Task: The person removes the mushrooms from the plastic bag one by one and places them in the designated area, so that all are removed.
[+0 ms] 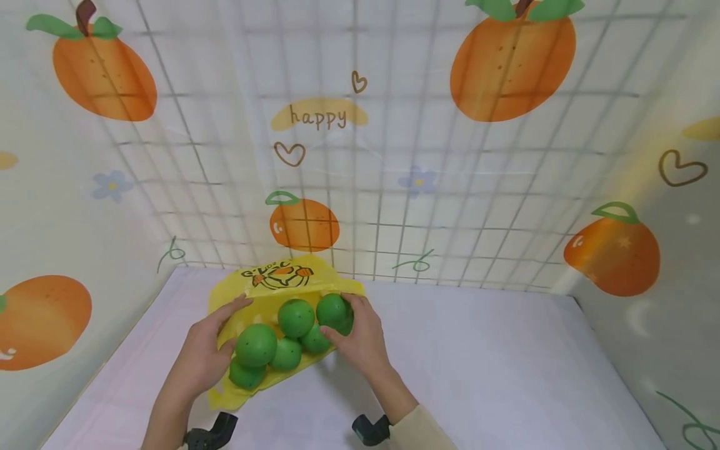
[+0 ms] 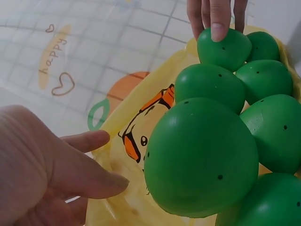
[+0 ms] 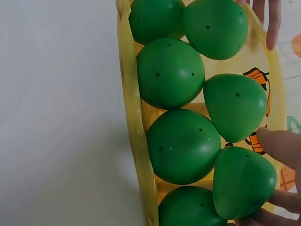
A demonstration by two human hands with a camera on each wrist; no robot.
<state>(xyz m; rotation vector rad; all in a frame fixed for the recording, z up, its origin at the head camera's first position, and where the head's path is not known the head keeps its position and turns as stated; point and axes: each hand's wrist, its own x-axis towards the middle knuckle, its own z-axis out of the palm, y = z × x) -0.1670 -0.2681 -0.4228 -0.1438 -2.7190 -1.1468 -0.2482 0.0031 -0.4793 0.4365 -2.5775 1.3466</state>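
Several green balls with small black dots lie clustered on a yellow plastic bag, some round and some bluntly pointed. My left hand is at the bag's left side, its thumb beside the large green ball. In the left wrist view, the thumb and a finger are spread apart over the bag's edge. At the right end, my right hand holds a green ball, a fingertip resting on its top. The right wrist view has the fingers reaching under this green ball. Some fingers are hidden.
The bag lies on a white table, toward its left side. A sheet printed with oranges and hearts hangs over a wire grid behind it. Pale walls rise on both sides.
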